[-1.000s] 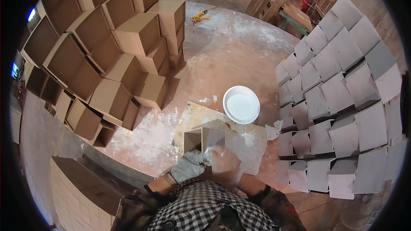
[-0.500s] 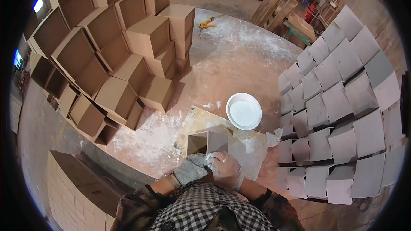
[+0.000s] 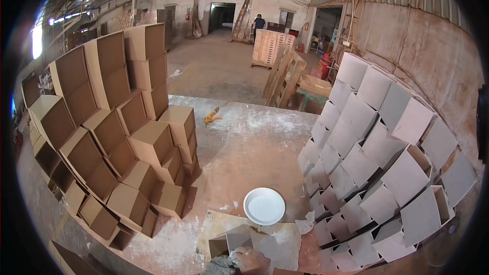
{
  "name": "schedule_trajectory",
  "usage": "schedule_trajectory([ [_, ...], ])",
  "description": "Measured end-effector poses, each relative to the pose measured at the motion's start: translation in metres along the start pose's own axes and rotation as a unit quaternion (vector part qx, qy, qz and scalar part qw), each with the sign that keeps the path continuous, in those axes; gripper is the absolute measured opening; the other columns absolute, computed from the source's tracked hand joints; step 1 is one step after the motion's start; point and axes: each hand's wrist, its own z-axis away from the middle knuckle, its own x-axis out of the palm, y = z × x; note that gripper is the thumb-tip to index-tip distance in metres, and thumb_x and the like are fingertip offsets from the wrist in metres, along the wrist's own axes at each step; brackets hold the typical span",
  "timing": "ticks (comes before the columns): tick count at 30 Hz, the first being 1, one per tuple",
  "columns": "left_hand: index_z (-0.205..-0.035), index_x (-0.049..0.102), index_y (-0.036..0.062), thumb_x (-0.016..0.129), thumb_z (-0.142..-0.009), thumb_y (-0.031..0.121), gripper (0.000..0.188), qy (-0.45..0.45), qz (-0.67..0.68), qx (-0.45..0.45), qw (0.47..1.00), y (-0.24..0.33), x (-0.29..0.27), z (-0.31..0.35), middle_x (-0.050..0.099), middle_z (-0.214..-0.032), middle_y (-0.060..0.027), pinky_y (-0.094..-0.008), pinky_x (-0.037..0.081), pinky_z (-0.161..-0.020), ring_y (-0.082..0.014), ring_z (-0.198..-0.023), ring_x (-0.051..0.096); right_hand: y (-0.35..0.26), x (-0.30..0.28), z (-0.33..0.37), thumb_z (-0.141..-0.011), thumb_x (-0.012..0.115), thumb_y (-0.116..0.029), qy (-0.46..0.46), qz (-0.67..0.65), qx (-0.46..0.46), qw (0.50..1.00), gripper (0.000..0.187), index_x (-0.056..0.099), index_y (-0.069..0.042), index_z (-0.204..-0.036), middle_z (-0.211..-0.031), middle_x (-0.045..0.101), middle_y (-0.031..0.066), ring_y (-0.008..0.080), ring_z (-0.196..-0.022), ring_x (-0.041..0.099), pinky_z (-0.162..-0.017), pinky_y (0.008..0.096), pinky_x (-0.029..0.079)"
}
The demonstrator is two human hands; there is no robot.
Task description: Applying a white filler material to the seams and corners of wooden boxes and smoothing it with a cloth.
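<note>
Box (image 3: 238, 236) sits on the board (image 3: 286, 244) at the near edge of the table (image 3: 244, 160), just far of both hands. R hand (image 3: 250, 260) is nearest: fingers bent, knuckles up, at the box's near side. L hand (image 3: 220, 265), in a grey glove, is just left of it, mostly cut off at the bottom edge, below the box's dark open end. Key relation: box lies straight far of the R grip, a bit to its left, open end facing left. Long axis: can't tell, near part's hidden by the hands. Grip state: R fingers curled, but can't tell if they pinch anything; L ditto, too little shows. Whitish stuff nr R fingertips, rag or glove unclear.

Around: white bowl (image 3: 264, 207) far of the box & slightly right; crumpled white scrap (image 3: 305, 223) to the right; brown boxes (image 3: 109, 137) stacked left, pale boxes (image 3: 374, 158) stacked right; yellow tool (image 3: 211, 117) at the table's far side.
</note>
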Motion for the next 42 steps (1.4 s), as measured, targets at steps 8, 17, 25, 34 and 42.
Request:
schedule_trajectory([
  [8,-0.111,0.06,0.012,0.057,-0.082,0.014,0.029,-0.006,-0.001,0.001,1.0,-0.001,-0.002,0.0,0.064,-0.102,-0.0085,-0.0352,0.048,-0.081,-0.0243,-0.095,0.06,0.01,-0.011,-0.076,-0.078,0.052,-0.012,0.049,0.014,0.075,0.996,0.019,0.06,-0.01,-0.096,-0.098,0.059,0.0128,0.0328,-0.09,0.059,-0.074,0.0459,0.048],
  [17,-0.115,0.058,0.0107,0.056,-0.083,0.01,0.032,-0.007,-0.016,-0.008,1.0,-0.01,0.0,0.014,0.064,-0.104,-0.0075,-0.0332,0.048,-0.082,-0.0218,-0.096,0.06,-0.008,-0.02,-0.002,-0.079,0.052,-0.011,-0.061,-0.036,-0.049,0.996,0.02,0.059,-0.008,-0.097,-0.103,0.058,0.0102,0.034,-0.094,0.057,-0.078,0.044,0.047],
  [25,-0.118,0.056,0.0095,0.056,-0.083,0.007,0.035,-0.011,-0.001,0.004,1.0,-0.008,0.001,0.017,0.063,-0.106,-0.0066,-0.0313,0.048,-0.082,-0.0197,-0.097,0.059,0.003,-0.007,-0.071,-0.08,0.052,-0.011,0.027,0.052,0.033,0.998,0.013,0.059,-0.008,-0.091,-0.096,0.06,0.0112,0.0339,-0.087,0.058,-0.075,0.0446,0.047],
  [34,-0.122,0.054,0.0082,0.056,-0.083,0.003,0.039,-0.003,0.014,0.02,1.0,-0.004,-0.001,0.015,0.062,-0.108,-0.0056,-0.0293,0.047,-0.083,-0.0172,-0.098,0.058,-0.016,-0.012,0.015,-0.078,0.056,-0.01,0.048,0.011,-0.113,0.992,0.017,0.062,-0.008,-0.094,-0.096,0.062,0.0101,0.0292,-0.08,0.06,-0.066,0.0396,0.05],
  [42,-0.125,0.052,0.0071,0.056,-0.084,0.0,0.043,0.007,0.014,0.025,1.0,-0.002,-0.008,0.006,0.062,-0.11,-0.0047,-0.0275,0.047,-0.083,-0.0151,-0.099,0.058,-0.009,-0.003,0.014,-0.072,0.057,-0.011,0.086,0.049,-0.114,0.989,0.022,0.064,-0.009,-0.094,-0.097,0.062,0.0108,0.0322,-0.082,0.06,-0.062,0.0412,0.051],
])
